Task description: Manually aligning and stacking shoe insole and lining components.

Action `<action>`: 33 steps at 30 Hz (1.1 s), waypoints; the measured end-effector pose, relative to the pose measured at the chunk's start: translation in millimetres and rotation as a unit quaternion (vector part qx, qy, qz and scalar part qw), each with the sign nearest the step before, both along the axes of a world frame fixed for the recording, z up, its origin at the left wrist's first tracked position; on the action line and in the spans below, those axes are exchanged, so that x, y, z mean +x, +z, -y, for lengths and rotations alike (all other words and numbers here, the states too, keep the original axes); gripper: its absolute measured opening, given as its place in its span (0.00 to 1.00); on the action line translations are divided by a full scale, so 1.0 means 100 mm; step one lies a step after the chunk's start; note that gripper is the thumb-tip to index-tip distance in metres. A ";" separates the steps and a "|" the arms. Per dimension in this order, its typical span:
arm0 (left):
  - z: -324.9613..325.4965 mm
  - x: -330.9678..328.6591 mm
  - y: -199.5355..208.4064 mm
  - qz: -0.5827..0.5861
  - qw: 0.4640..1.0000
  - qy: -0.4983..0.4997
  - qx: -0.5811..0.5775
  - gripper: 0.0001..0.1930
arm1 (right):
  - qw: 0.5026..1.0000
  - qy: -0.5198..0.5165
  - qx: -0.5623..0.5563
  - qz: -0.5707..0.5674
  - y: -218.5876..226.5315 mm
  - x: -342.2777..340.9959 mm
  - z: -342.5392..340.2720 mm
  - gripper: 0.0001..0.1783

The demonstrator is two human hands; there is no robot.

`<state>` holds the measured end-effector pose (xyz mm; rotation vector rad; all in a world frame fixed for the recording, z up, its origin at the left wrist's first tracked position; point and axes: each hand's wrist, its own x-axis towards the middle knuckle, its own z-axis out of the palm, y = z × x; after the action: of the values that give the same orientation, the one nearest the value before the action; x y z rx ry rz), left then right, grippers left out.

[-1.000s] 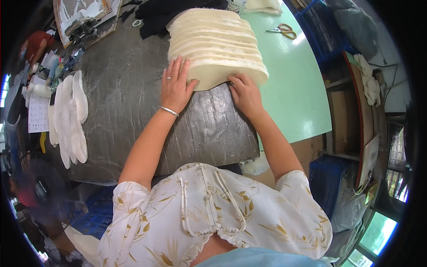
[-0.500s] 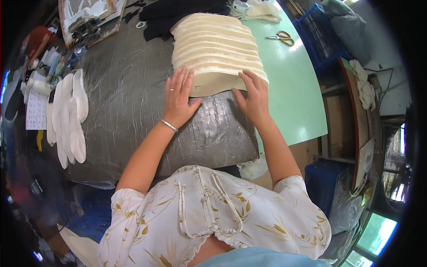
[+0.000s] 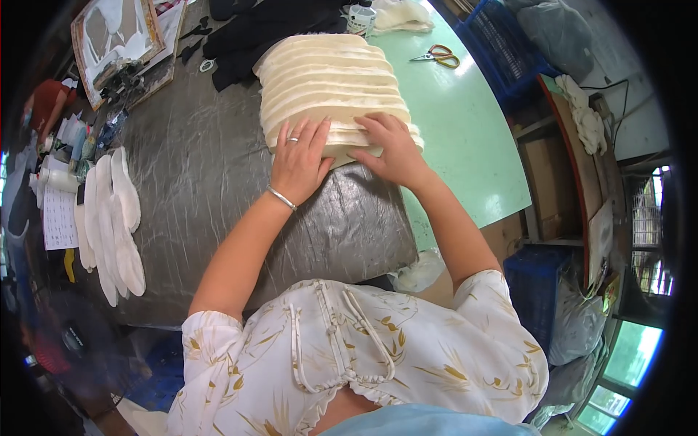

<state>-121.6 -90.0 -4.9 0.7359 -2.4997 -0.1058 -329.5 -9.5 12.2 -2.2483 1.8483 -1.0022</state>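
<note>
Cream fleecy pieces, long and rounded like insoles, lie overlapped in a fanned stack across the dark plastic-covered table top. My left hand rests on the left part of the stack's near end, fingers stretched over the pieces and thumb spread toward the near edge. On the right part lies my right hand, its fingers slightly bent over the top pieces and its thumb apart at the near edge. Neither hand lifts a piece. What lies beneath my fingers is hidden.
More pale insole-shaped pieces lie at the table's left. Scissors rest on the green surface at the right. Dark cloth, a bottle and a roll of tape are behind. A blue crate stands far right.
My hands have come closer together, and my fingers reach over the nearest pieces. The bare strip of the front piece shows less, with fleecy edges now nearer the front. The whole view has shifted slightly.
</note>
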 end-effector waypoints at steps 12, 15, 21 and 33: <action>0.12 -0.07 0.08 -0.052 0.998 -0.005 0.025 0.40 | 0.997 -0.019 0.050 -0.051 0.01 -0.22 0.51 0.20; 0.19 -0.03 0.14 -0.029 0.999 0.021 0.033 0.46 | 0.989 0.038 0.140 0.034 0.20 -0.25 0.46 0.19; 0.17 -0.05 0.08 0.011 0.997 -0.011 0.070 0.43 | 0.996 0.005 0.078 0.047 0.09 -0.34 0.79 0.29; 0.35 -0.02 0.19 0.019 0.995 -0.017 0.099 0.51 | 0.962 0.103 0.245 0.052 0.25 -0.37 0.88 0.16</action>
<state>-124.0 -125.0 14.2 0.7821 -2.5637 -0.3587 -366.3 -97.5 36.9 -1.9897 1.5606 -0.5395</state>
